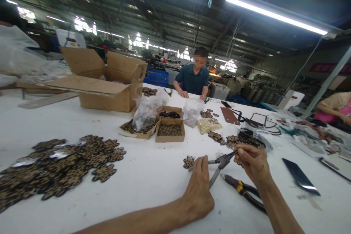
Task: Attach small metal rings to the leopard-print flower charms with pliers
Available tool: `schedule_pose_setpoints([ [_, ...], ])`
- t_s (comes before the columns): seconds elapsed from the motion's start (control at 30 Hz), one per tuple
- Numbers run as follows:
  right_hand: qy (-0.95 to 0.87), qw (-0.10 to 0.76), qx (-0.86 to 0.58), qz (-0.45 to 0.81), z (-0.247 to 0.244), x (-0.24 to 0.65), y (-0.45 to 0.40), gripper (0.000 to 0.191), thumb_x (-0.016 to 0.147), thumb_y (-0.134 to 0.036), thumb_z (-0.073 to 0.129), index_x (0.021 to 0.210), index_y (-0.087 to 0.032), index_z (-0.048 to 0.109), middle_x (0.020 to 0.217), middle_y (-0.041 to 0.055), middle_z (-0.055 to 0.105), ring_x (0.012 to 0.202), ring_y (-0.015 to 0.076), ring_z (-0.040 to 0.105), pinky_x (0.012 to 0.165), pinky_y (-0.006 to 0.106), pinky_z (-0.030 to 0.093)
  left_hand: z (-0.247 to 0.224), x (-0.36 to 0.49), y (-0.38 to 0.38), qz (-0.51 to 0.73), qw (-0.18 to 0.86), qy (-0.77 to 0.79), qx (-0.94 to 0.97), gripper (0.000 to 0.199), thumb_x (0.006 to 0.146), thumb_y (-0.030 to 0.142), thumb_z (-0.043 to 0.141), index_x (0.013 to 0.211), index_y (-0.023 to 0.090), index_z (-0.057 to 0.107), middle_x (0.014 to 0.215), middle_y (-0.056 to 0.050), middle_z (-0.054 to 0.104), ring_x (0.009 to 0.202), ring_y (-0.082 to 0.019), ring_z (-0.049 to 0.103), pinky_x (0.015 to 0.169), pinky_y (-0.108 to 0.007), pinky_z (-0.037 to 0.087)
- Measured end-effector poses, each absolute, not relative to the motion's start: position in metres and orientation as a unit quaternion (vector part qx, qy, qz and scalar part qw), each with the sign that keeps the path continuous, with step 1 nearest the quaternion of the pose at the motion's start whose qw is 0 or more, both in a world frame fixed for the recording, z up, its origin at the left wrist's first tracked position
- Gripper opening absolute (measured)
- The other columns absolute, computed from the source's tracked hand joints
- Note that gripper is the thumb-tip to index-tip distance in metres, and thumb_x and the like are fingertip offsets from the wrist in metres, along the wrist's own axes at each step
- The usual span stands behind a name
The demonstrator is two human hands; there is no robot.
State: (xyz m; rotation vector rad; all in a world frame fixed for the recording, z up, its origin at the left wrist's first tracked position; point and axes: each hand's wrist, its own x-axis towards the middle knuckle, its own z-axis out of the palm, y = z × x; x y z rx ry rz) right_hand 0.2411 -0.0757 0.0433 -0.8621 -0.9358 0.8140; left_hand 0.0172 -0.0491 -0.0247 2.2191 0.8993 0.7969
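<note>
My left hand [199, 186] is wrapped round the handles of grey metal pliers [224, 161], with the jaws pointing right. At the jaw tips my right hand [255, 162] is closed in a pinch; what lies between its fingers is too small and dark to name. A leopard-print flower-shaped patch [188, 161] lies on the white table just beyond my left hand. Below the pliers rests a second pair of pliers [242, 190] with black and yellow handles, partly hidden by my right forearm. A small pale flower-shaped piece [218, 154] shows behind the grey pliers.
Leopard-print patches [68, 164] are heaped at left. Small boxes hold brass-coloured studs [170, 130] and black pieces [170, 114]. Behind stands an open carton [105, 97]. A bag of beads [210, 125] and a phone [301, 177] lie rightward. A co-worker [193, 78] sits opposite.
</note>
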Motion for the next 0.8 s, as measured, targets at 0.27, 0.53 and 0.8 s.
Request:
schedule_pose_setpoints([
  [0.27, -0.429, 0.719, -0.404, 0.368, 0.053, 0.235, -0.081, 0.018, 0.074, -0.029, 0.084, 0.088, -0.018, 0.080, 0.082, 0.0056, 0.072, 0.065, 0.0164, 0.065, 0.060, 0.032, 0.058, -0.038, 0.017, -0.044, 0.333, 0.268, 0.313, 0.848, 0.114, 0.058, 0.001, 0.052, 0.158, 0.012, -0.001, 0.162, -0.020, 0.004, 0.152, -0.036, 0.002, 0.124, -0.057, 0.015],
  [0.53, -0.433, 0.727, -0.396, 0.357, 0.053, 0.230, -0.081, 0.019, 0.076, -0.030, 0.083, 0.091, -0.019, 0.080, 0.088, 0.0075, 0.073, 0.068, 0.0176, 0.066, 0.062, 0.035, 0.062, -0.037, 0.018, -0.046, 0.342, 0.275, 0.325, 0.838, 0.109, 0.058, 0.000, 0.051, 0.157, 0.011, 0.008, 0.161, -0.019, 0.010, 0.151, -0.034, 0.006, 0.125, -0.054, 0.016],
  [0.8, -0.427, 0.742, -0.383, 0.347, 0.040, 0.229, -0.070, 0.019, 0.077, -0.027, 0.082, 0.094, -0.018, 0.079, 0.091, 0.0085, 0.074, 0.069, 0.0164, 0.066, 0.062, 0.033, 0.063, -0.019, 0.019, -0.050, 0.305, 0.259, 0.394, 0.828, 0.099, 0.057, 0.001, 0.053, 0.152, 0.008, 0.025, 0.155, -0.021, 0.025, 0.148, -0.036, 0.016, 0.123, -0.053, 0.020],
])
